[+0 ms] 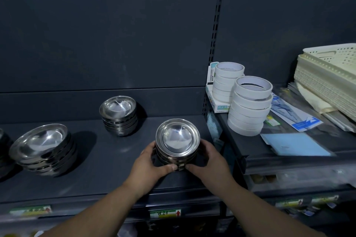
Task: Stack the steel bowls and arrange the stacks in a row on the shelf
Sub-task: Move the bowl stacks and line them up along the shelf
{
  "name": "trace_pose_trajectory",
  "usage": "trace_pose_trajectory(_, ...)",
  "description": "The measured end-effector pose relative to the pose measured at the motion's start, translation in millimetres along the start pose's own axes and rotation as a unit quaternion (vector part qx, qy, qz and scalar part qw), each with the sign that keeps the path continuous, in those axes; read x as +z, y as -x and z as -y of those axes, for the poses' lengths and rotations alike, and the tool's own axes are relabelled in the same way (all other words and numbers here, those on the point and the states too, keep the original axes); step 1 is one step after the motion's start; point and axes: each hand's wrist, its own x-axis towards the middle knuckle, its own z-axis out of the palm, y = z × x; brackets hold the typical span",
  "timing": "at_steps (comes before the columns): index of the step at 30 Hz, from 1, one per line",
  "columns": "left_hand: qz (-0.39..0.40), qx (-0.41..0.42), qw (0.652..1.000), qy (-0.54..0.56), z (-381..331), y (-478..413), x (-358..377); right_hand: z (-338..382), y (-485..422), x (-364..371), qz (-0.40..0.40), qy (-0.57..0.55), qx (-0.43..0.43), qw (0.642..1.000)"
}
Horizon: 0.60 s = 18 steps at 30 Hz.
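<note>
The left grip [148, 165] and right grip [211, 161] both clasp a shiny stack of nested steel bowls [177, 137] standing upright between them on the shelf [96, 169].

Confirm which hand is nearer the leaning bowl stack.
Left. The left hand grips the front stack on the side facing the leaning stack; the right hand grips its far side.

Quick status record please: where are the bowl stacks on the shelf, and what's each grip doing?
held stack: front right of shelf, between both grips
left grip: curled round held stack's left side
right grip: curled round its right side
back stack: near the back panel, untouched
left stack: far left, nearer the front than back stack
row: stacks not yet in line
</note>
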Motion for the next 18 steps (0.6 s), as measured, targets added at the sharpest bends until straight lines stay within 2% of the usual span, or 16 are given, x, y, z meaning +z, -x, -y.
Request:
trace_pose_trajectory(12,0.003,0.002,1.000,-0.022,0.3,1.7,-1.4,-2.5,2.0,2.5,-0.012,-0.001,0.003,1.000)
trace_pose_trajectory(18,0.003,0.031,0.999,-0.040,-4.6,3.8,-6.7,7.3,1.1,-7.7,-0.004,-0.005,-0.006,1.000)
